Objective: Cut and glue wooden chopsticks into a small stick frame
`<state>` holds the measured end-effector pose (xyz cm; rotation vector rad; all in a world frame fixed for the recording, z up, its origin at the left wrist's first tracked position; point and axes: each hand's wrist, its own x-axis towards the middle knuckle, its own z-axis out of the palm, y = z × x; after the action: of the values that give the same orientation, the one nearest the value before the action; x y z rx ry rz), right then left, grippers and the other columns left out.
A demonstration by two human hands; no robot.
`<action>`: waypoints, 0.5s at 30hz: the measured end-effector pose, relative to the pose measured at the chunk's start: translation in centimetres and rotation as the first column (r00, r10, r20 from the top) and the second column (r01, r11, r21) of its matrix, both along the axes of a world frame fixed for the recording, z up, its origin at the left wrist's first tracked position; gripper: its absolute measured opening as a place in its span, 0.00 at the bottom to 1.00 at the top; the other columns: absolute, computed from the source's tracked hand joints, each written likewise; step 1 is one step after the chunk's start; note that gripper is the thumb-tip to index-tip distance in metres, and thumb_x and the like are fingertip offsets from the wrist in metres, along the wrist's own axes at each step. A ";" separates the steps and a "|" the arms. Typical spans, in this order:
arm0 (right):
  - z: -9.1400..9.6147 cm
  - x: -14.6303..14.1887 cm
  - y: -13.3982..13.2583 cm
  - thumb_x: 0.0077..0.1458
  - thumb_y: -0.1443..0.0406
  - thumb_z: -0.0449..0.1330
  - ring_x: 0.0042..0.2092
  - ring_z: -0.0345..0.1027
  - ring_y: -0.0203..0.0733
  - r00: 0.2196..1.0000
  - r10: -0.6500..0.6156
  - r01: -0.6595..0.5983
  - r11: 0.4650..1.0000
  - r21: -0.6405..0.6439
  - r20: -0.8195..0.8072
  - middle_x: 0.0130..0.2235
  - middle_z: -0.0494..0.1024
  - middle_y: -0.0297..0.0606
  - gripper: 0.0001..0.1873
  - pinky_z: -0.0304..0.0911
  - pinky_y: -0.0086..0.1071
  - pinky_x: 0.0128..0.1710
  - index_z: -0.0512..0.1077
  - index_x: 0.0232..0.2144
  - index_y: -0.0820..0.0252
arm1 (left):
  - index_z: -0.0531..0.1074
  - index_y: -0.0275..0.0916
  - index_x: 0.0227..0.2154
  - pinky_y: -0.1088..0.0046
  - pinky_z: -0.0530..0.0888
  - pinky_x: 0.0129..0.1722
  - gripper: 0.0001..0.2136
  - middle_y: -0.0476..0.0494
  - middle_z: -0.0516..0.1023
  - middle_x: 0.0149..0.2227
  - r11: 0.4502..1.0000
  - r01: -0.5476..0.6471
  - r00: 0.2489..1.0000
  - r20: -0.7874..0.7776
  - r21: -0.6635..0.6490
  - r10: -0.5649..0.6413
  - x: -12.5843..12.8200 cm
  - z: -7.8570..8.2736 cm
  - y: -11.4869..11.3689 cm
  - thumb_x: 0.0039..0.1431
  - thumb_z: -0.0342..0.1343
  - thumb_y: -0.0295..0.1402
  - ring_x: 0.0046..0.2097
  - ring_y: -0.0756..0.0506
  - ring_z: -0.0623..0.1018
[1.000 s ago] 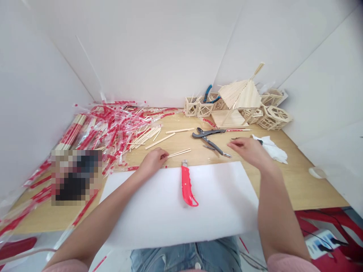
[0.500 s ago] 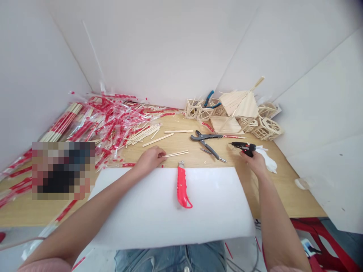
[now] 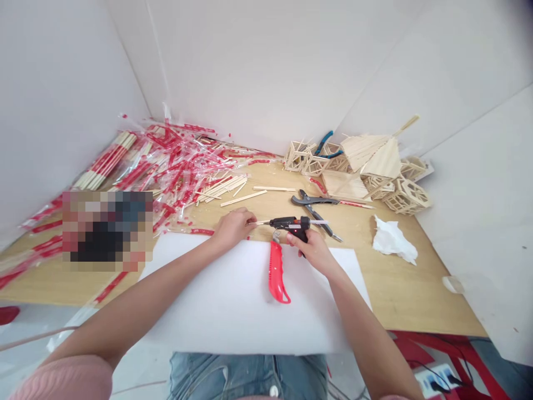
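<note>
My left hand (image 3: 236,226) pinches the ends of thin wooden sticks (image 3: 261,223) just beyond the white sheet. In my right hand (image 3: 310,248) is a black hot glue gun (image 3: 290,223), gripped by its handle, with a clear glue stick out of its back. Its nozzle points left and lies at or over the sticks; whether it touches them I cannot tell. Below the gun, a red utility knife (image 3: 276,272) rests on the white sheet (image 3: 216,311). Grey cutters (image 3: 315,208) lie behind the gun.
Red-and-clear wrappers (image 3: 175,161) and loose sticks (image 3: 222,190) are heaped at the left. Stick-built frames (image 3: 406,194), a wooden roof-like piece (image 3: 372,154) and blue-handled pliers (image 3: 323,143) stand back right. A crumpled tissue (image 3: 393,239) lies at the right. A blurred patch hides something at left.
My right hand has carried the glue gun left from beside the tissue to the sticks. My left hand keeps its pinch on the sticks. The view has shifted slightly.
</note>
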<state>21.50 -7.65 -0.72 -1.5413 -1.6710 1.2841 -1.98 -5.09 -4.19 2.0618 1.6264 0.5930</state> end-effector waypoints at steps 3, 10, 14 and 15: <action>-0.5 -0.2 0.5 0.47 0.50 0.58 0.20 0.60 0.34 1.000 -0.007 0.006 1.000 0.014 0.029 0.26 0.72 0.35 0.18 0.60 0.29 0.17 0.69 0.32 0.59 | 0.74 0.41 0.32 0.73 0.65 0.31 0.09 0.46 0.73 0.34 1.000 0.002 1.000 -0.001 0.005 -0.002 0.0 0.0 0.0 0.54 0.52 0.38 0.36 0.46 0.72; -0.8 -0.8 1.0 0.48 0.50 0.57 0.21 0.60 0.35 0.996 0.067 -0.069 0.997 0.030 0.059 0.27 0.72 0.35 0.19 0.58 0.29 0.16 0.70 0.35 0.57 | 0.74 0.41 0.32 0.73 0.64 0.31 0.09 0.46 0.74 0.34 1.000 0.000 1.000 0.000 -0.009 0.000 0.1 0.2 0.0 0.54 0.51 0.39 0.36 0.46 0.72; -1.0 -0.9 1.1 0.48 0.48 0.57 0.19 0.59 0.35 0.994 0.068 -0.071 0.997 0.028 0.088 0.24 0.70 0.33 0.20 0.58 0.30 0.17 0.70 0.34 0.57 | 0.74 0.42 0.32 0.73 0.64 0.31 0.09 0.46 0.74 0.34 1.000 -0.006 1.000 -0.010 -0.005 0.006 0.0 0.0 0.0 0.54 0.51 0.39 0.36 0.46 0.72; -1.0 -0.9 1.1 0.48 0.48 0.56 0.19 0.58 0.35 0.993 0.068 -0.071 0.997 0.029 0.096 0.23 0.70 0.33 0.20 0.58 0.30 0.17 0.70 0.34 0.57 | 0.74 0.42 0.32 0.73 0.64 0.31 0.09 0.46 0.74 0.34 1.000 -0.009 1.000 -0.012 -0.005 0.009 0.0 -0.1 0.1 0.54 0.51 0.39 0.36 0.46 0.72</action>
<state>20.62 -6.57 -1.69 -1.5600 -1.8104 1.2295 -2.00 -5.03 -4.27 2.0593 1.6428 0.5797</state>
